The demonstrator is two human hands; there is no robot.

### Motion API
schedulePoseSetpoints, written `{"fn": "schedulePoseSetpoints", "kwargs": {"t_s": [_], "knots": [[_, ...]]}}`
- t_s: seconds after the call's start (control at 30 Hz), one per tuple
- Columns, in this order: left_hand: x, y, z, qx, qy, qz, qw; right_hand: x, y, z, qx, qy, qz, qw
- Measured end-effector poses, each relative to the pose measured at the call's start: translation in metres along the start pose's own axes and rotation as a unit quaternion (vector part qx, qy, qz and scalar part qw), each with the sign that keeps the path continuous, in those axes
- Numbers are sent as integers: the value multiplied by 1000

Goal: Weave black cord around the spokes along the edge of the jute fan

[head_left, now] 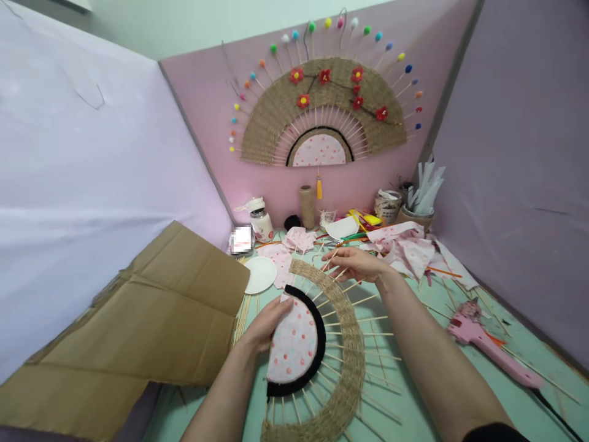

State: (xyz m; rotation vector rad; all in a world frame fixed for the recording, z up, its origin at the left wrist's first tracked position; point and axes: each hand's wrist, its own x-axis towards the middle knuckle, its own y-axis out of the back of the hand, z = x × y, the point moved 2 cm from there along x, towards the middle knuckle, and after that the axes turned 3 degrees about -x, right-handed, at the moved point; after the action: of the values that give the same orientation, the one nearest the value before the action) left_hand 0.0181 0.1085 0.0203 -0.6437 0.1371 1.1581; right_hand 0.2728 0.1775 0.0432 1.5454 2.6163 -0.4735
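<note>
Fan [352, 337] — in left hand [270, 320]

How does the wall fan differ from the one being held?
The wall fan has coloured balls on its stick tips; the held fan has bare sticks. The wall fan's woven band is wide and bears red flowers; the held fan's band is narrower and plain. Both have a spotted half-circle centre.
</note>
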Motion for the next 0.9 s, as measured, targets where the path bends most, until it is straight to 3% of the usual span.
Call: {"fn": "schedulePoseSetpoints", "kwargs": {"t_s": [0.13, 0.2, 0.27, 0.37, 0.5, 0.57, 0.7, 0.9], "knots": [[18, -6, 20, -71, 50, -128, 988, 2, -3, 1, -3, -10, -21, 1000], [30, -13, 28, -90, 53, -152, 983, 1, -6, 1, -4, -12, -25, 1000], [44, -21, 30, -99, 45, -140, 984, 1, -9, 2, -4, -17, -24, 1000], [66, -25, 30, -134, -36, -100, 985, 2, -11, 4, -7, -33, -26, 999], [93, -18, 27, -209, -87, -132, 965, 5, -10, 10, -20, -62, -20, 998], [102, -11, 26, -229, -94, -111, 963, 6, -10, 12, -28, -78, -13, 996], [111, -2, 23, -230, -99, -41, 967, 9, -12, 16, -44, -102, 4, 994], [107, 2, 26, -216, -96, -21, 972, 13, -7, 20, -62, -119, 30, 990]]}}
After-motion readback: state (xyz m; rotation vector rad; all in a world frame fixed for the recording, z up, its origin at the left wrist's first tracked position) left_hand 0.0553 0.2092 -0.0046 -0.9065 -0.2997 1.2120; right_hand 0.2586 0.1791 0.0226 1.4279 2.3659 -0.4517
